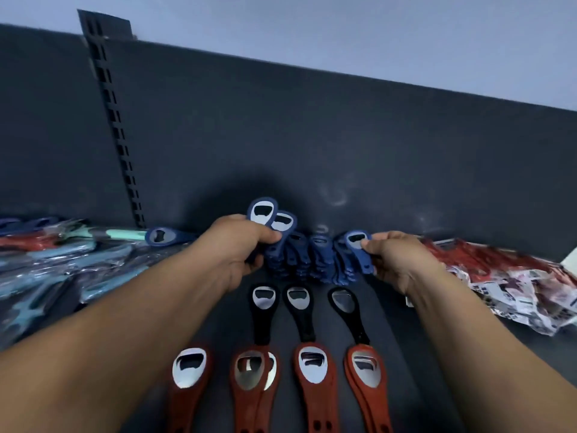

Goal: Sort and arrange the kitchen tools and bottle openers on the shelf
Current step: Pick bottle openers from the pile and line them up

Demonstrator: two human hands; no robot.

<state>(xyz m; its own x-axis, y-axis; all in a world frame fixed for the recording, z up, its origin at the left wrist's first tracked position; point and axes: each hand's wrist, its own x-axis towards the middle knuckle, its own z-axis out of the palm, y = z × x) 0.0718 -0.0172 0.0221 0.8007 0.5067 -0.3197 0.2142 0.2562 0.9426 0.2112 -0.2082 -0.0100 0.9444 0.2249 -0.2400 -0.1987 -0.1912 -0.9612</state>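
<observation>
Blue plastic bottle openers with steel heads (pixel 312 257) stand in packed rows against the dark back panel (pixel 343 145), heads up, so I read colours at a glance. My left hand (pixel 240 245) has its grip clenched on two blue openers (pixel 271 218), lifted clear, probably for adding to a row. My right hand (pixel 396 260) pinches one blue opener (pixel 359 245) at the row's end. Black openers (pixel 296 307) and red openers (pixel 312 376) lie in colour ranks on the dark shelf (pixel 406 354). Wrapped tools (pixel 62 264) wait at left.

Both bare forearms extend forward, converging slightly. Left hand (pixel 240 245) closed, thumb over curled fingers, gripping. Right hand (pixel 396 260) pinching, thumb and fingertips together, knuckles up.
</observation>
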